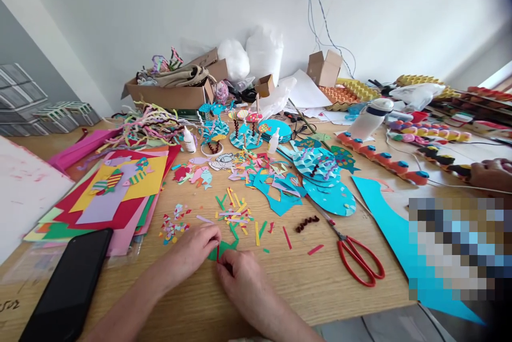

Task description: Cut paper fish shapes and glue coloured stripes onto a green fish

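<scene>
My left hand [196,247] pinches the upper end of a thin red paper strip [218,252]. At the strip's lower end the fingers of my right hand [245,275] are closed on it. Directly behind and between my fingertips lies a green paper fish shape [229,247], partly covered by my hands. Small colored paper scraps [175,223] are scattered just beyond my left hand. Yellow, green and purple paper strips [236,214] form a loose pile ahead of my hands. Red-handled scissors [360,261] rest to the right, beyond a dark brown coiled pipe cleaner [307,224].
Stacked colored paper [132,214] and a black phone [68,283] lie at left. Glue bottles [189,140], blue paper discs [330,196] and fish decorations [246,134] stand farther back. A cardboard box [170,95] is by the wall. Another person's hand [492,175] touches painted egg-carton strips [444,159] at right.
</scene>
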The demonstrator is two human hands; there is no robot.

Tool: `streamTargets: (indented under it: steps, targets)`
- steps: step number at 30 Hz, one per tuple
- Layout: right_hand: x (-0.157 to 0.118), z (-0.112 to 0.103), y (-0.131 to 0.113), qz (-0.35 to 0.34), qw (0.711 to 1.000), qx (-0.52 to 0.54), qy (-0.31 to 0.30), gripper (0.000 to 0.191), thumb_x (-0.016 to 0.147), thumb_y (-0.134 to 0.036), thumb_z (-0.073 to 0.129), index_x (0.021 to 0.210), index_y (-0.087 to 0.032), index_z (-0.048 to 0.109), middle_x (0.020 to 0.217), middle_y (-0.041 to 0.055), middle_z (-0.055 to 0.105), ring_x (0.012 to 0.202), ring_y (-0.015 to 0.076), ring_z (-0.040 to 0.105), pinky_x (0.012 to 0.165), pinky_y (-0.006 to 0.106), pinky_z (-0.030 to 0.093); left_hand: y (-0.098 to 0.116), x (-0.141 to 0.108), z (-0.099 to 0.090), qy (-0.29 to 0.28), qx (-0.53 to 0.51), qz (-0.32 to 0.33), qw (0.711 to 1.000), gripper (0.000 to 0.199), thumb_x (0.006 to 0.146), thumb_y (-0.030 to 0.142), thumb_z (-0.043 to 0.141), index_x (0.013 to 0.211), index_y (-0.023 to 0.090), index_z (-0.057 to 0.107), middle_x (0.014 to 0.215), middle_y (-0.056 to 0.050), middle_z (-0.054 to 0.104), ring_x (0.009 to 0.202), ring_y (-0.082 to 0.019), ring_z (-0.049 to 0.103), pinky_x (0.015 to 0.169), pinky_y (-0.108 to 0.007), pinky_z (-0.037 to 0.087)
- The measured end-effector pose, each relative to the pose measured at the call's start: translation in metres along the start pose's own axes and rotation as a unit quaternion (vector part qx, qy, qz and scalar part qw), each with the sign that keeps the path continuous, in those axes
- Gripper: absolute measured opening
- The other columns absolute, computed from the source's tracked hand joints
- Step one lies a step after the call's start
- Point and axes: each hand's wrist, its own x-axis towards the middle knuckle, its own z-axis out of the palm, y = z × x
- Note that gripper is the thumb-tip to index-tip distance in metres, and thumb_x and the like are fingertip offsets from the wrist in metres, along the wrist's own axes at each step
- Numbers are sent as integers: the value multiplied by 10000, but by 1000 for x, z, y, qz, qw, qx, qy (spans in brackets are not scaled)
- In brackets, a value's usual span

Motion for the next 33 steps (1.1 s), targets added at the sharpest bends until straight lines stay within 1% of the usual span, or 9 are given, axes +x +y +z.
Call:
streamTargets:
  steps: [2, 5, 8, 11, 14, 20, 27, 30, 33]
  targets:
    - [-2, -1, 0, -16, 1000, -20, -12, 189, 796, -170, 487, 721, -191, 659, 707, 43, 696, 620, 157, 607, 523, 223, 326, 0, 2, -1, -2, 5, -1, 1000, 170, 756, 129, 387, 684, 186, 529, 717, -1, 575, 702, -151, 522, 638, -246, 359]
    - [-6, -1, 5, -71, 997, -11, -35, 130, 784, -149, 523, 736, -198, 634, 717, 16, 681, 662, 147, 607, 566, 206, 351, 1, 4, -2, -11, 12, 2, 1000, 169, 753, 126, 399, 664, 189, 528, 704, 3, 573, 691, -151, 522, 624, -243, 350]
    - [-8, -2, 14, -103, 995, -4, -19, 125, 779, -94, 529, 766, -190, 607, 756, 4, 652, 676, 127, 590, 586, 186, 362, 2, 5, -3, -17, 19, 2, 1000, 167, 744, 112, 411, 657, 187, 532, 699, 1, 573, 687, -153, 521, 621, -245, 345]
    - [-6, -4, 20, -100, 994, -51, 16, 138, 810, -84, 504, 794, -180, 603, 816, 27, 630, 686, 134, 584, 591, 195, 370, 2, 7, -4, -23, 26, 2, 999, 171, 735, 94, 418, 654, 184, 538, 690, 1, 570, 683, -155, 520, 615, -246, 339]
    - [-3, -9, 19, -98, 991, -90, 4, 134, 816, -93, 513, 795, -183, 612, 808, 32, 633, 707, 149, 594, 598, 202, 376, 2, 9, -3, -27, 30, 3, 999, 165, 736, 98, 429, 649, 187, 538, 684, 5, 565, 676, -153, 517, 604, -244, 335]
    - [-2, -12, 14, -104, 991, -77, -30, 136, 818, -100, 517, 811, -185, 622, 811, 19, 653, 729, 145, 612, 607, 190, 383, 2, 10, -2, -22, 31, 5, 999, 166, 728, 89, 433, 640, 187, 534, 667, 12, 554, 671, -152, 516, 598, -245, 336]
    - [-12, -11, 26, -109, 992, -58, 4, 131, 785, -74, 541, 752, -185, 603, 774, 9, 630, 696, 128, 586, 597, 183, 371, -3, 8, 1, -3, 16, 11, 1000, 170, 746, 120, 412, 652, 193, 534, 705, 8, 559, 674, -148, 510, 607, -248, 352]
    - [-18, -19, 33, -80, 995, -57, 2, 147, 777, -61, 523, 742, -180, 602, 769, 16, 627, 696, 132, 586, 594, 185, 377, -7, 4, 2, 11, 6, 9, 1000, 162, 740, 134, 399, 635, 191, 508, 685, 8, 548, 661, -146, 503, 606, -246, 364]
    - [-24, -35, 46, -47, 998, -35, 13, 167, 777, -61, 489, 743, -182, 599, 763, 16, 624, 673, 127, 589, 585, 186, 386, -13, -3, 0, 14, -56, -14, 998, 119, 708, 157, 406, 636, 195, 493, 653, 13, 551, 625, -145, 503, 569, -239, 371]
